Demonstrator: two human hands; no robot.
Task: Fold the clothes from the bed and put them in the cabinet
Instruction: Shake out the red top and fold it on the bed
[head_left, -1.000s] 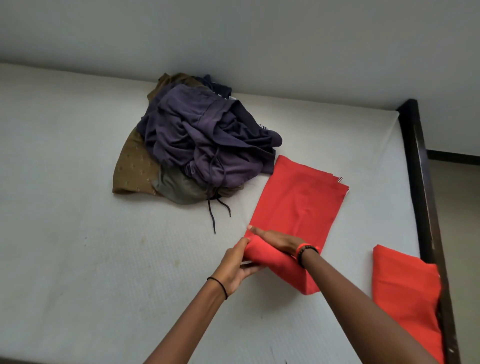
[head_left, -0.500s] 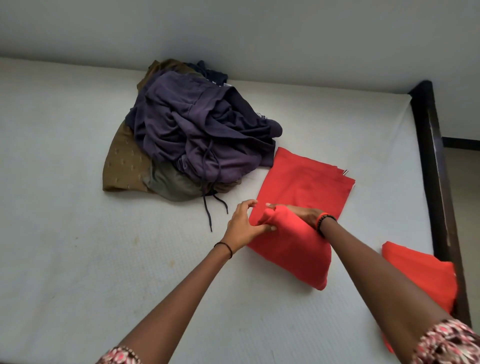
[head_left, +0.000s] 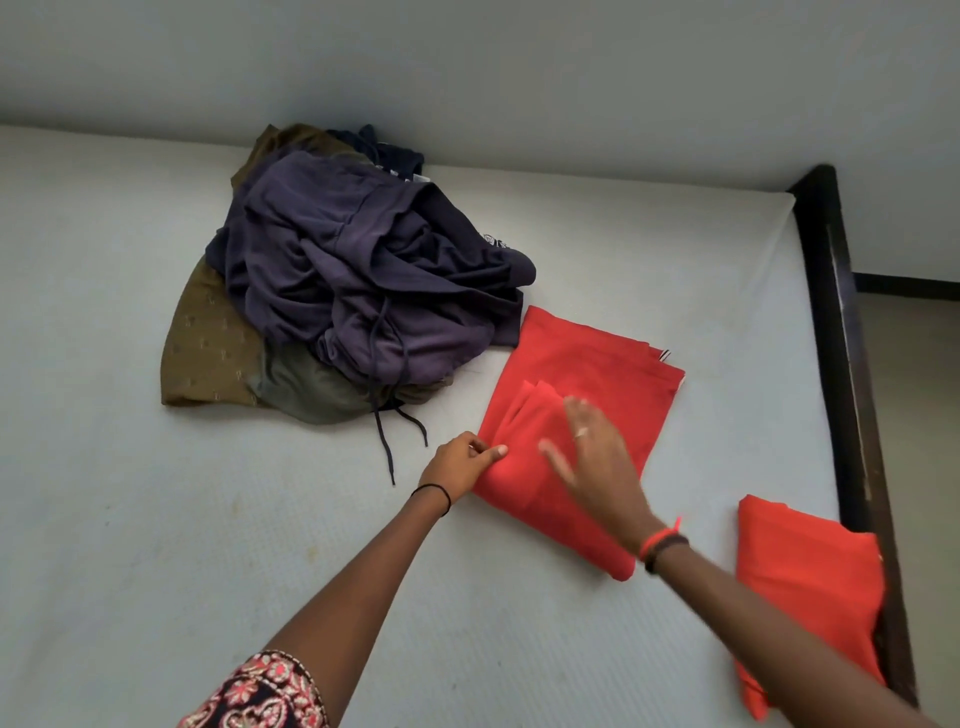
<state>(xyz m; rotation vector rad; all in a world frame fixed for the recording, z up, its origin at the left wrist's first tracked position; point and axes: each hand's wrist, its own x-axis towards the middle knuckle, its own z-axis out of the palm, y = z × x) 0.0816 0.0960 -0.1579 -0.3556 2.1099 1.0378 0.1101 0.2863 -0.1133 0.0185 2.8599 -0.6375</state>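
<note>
The bed (head_left: 156, 519) is filling most of the view, its pale mattress carrying everything. Toward the wall a heap of unfolded clothes (head_left: 363, 291), purple on top with olive and dark pieces under it, is lying untouched. Just to its right, the red garment (head_left: 587, 358) is lying flat and partway folded, its near end doubled over onto itself. A second red piece (head_left: 810, 587) is sitting already folded beside the dark bed frame (head_left: 841, 338). The left hand (head_left: 462, 462) is pinching the garment's left edge at the fold. The right hand (head_left: 597, 457) is hanging over the doubled part with fingers (head_left: 574, 410) spread; it is blurred, so contact cannot be told. The job is looking early: one piece folded, one under way, the heap waiting, and the cabinet is not showing.
</note>
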